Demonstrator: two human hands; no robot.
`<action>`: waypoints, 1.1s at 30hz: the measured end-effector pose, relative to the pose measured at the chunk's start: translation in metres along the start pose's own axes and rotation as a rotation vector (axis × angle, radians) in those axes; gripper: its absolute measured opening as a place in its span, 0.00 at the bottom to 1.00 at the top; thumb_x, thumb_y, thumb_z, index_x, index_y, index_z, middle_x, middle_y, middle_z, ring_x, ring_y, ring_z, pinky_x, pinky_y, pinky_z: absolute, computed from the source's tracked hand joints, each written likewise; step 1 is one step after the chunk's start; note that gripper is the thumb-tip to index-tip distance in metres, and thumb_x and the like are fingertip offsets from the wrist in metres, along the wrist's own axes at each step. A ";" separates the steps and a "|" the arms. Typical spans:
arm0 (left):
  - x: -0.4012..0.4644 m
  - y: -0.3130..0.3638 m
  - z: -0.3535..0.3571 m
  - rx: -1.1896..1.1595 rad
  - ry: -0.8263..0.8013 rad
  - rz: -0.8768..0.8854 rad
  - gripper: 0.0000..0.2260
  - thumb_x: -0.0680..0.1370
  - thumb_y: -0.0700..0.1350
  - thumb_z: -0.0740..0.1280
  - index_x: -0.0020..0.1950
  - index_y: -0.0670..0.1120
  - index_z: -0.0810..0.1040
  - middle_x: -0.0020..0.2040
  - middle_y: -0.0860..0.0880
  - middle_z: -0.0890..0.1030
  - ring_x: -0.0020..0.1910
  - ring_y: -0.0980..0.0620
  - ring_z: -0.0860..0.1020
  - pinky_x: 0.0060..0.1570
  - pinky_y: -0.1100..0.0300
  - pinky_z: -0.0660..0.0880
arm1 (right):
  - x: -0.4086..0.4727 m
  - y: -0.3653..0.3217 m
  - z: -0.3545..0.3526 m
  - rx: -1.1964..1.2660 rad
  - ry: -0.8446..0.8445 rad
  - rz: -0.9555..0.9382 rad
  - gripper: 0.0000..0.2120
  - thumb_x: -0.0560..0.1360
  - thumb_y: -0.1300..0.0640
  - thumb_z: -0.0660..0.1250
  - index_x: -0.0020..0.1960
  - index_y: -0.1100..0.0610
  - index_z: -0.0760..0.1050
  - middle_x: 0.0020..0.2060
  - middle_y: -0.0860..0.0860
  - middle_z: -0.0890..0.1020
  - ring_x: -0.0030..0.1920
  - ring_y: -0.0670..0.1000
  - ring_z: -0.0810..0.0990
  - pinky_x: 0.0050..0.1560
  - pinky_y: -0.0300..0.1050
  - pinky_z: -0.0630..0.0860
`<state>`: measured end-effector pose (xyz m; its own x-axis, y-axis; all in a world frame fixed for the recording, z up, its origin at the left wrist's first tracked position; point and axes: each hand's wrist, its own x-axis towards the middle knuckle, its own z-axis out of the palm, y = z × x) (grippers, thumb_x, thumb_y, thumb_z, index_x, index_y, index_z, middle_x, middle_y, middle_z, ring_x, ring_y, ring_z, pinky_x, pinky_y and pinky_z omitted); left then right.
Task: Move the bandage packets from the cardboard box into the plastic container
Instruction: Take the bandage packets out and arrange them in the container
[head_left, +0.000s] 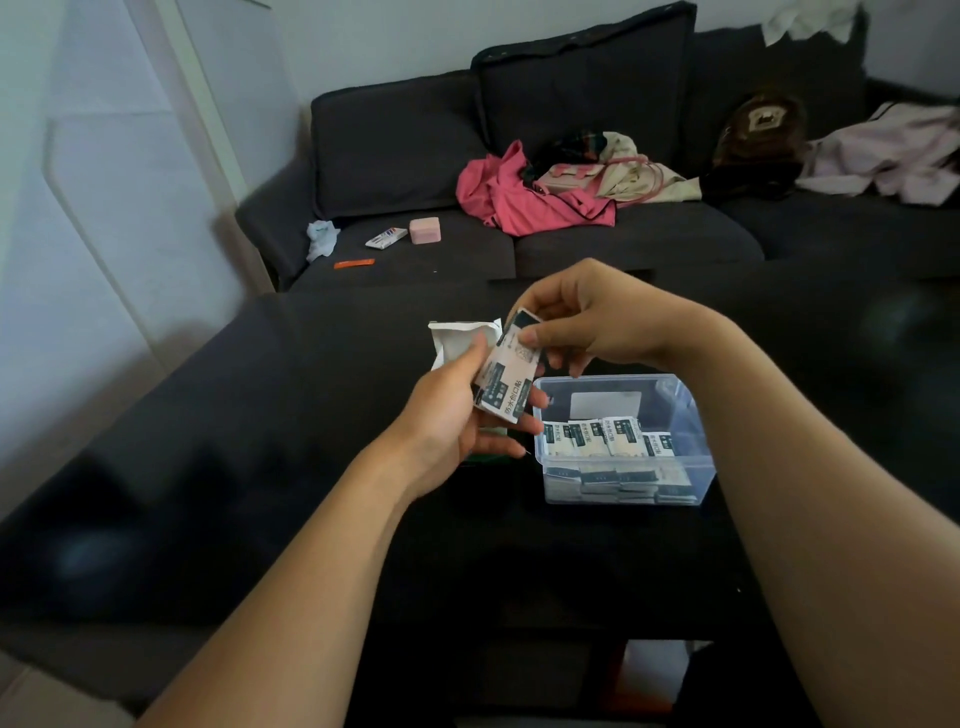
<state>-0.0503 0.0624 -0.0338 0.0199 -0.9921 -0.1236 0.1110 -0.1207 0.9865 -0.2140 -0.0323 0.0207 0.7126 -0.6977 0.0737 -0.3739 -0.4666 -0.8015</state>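
My left hand (457, 415) grips a stack of white and dark bandage packets (506, 384) just left of the clear plastic container (696, 447). Thumb and fingers of my right hand (582, 317) pinch the top end of that stack from above. The container stands on the dark table and holds several bandage packets (608, 441), some upright in a row, others lying flat below. The white cardboard box (457, 340) lies behind my left hand, with its flap open and partly hidden.
The dark glossy table (260, 467) stretches to the left and toward me. Behind it is a dark sofa (405, 156) with pink clothing (524, 200), a pink box (425, 230), a small tube (385, 238) and a brown bag (758, 135).
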 end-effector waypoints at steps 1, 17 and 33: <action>0.000 0.000 0.001 -0.024 -0.038 -0.042 0.27 0.86 0.58 0.48 0.60 0.42 0.81 0.40 0.44 0.84 0.35 0.49 0.80 0.27 0.60 0.76 | 0.000 0.000 0.001 -0.004 0.008 -0.004 0.07 0.80 0.64 0.67 0.57 0.59 0.81 0.42 0.54 0.87 0.36 0.49 0.82 0.34 0.39 0.79; 0.009 -0.001 0.034 -0.256 0.035 -0.009 0.20 0.86 0.54 0.53 0.63 0.41 0.76 0.43 0.42 0.87 0.39 0.48 0.86 0.31 0.60 0.82 | -0.002 0.023 0.006 0.162 0.298 0.026 0.14 0.74 0.68 0.73 0.59 0.63 0.80 0.43 0.60 0.84 0.36 0.48 0.84 0.38 0.39 0.81; 0.026 -0.009 0.045 -0.150 0.088 0.060 0.15 0.86 0.50 0.59 0.63 0.41 0.77 0.46 0.42 0.88 0.40 0.49 0.87 0.30 0.63 0.81 | -0.021 0.035 -0.004 0.277 0.368 0.188 0.09 0.74 0.66 0.74 0.54 0.64 0.82 0.46 0.63 0.86 0.40 0.52 0.83 0.40 0.41 0.83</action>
<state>-0.0951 0.0358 -0.0407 0.1173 -0.9898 -0.0808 0.2538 -0.0488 0.9660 -0.2444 -0.0363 -0.0059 0.3727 -0.9247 0.0771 -0.2687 -0.1871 -0.9449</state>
